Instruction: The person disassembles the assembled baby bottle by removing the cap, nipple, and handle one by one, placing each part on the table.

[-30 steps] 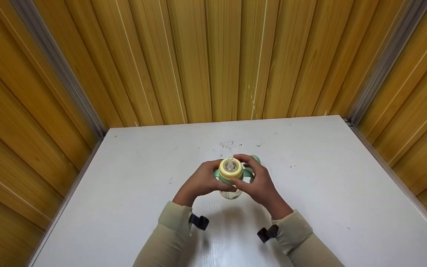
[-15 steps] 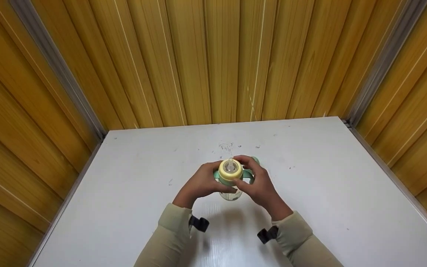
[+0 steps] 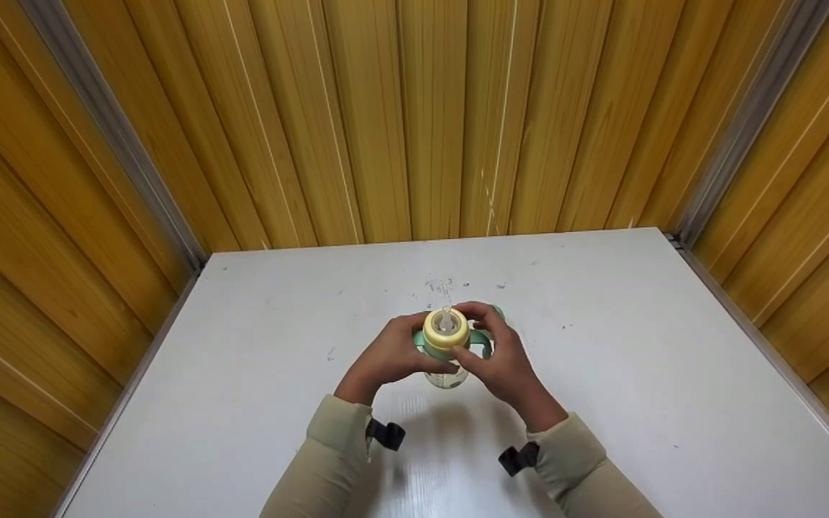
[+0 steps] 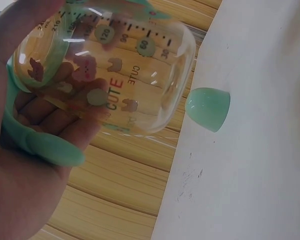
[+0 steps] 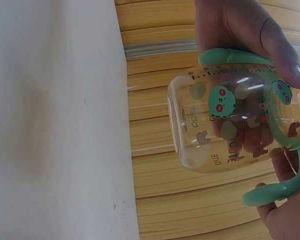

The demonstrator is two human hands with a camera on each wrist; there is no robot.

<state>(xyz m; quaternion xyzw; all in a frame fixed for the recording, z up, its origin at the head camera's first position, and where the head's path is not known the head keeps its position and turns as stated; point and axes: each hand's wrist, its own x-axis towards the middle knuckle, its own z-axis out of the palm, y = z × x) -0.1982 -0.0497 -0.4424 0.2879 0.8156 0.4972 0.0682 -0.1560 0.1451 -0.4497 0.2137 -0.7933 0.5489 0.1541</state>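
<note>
A clear baby bottle (image 4: 135, 75) with printed animals and measuring marks is held up over the white table, its base off the tabletop. My left hand (image 3: 393, 350) grips it around the upper body, below the yellow collar (image 3: 432, 339), with fingers spread behind the clear wall. My right hand (image 3: 499, 352) holds the collar between thumb and fingers. A clear teat (image 3: 446, 318) points up from the collar. Green side handles (image 5: 272, 194) stick out below it. A green dome cap (image 4: 208, 107) stands on the table beyond the bottle, mostly hidden by my right hand in the head view.
The white table (image 3: 278, 417) carries dark scuff marks near its middle. Yellow wood-look panels (image 3: 371, 115) rise along its back and both sides, with grey metal posts at the corners. A black strap mount (image 3: 388, 435) sits at each wrist.
</note>
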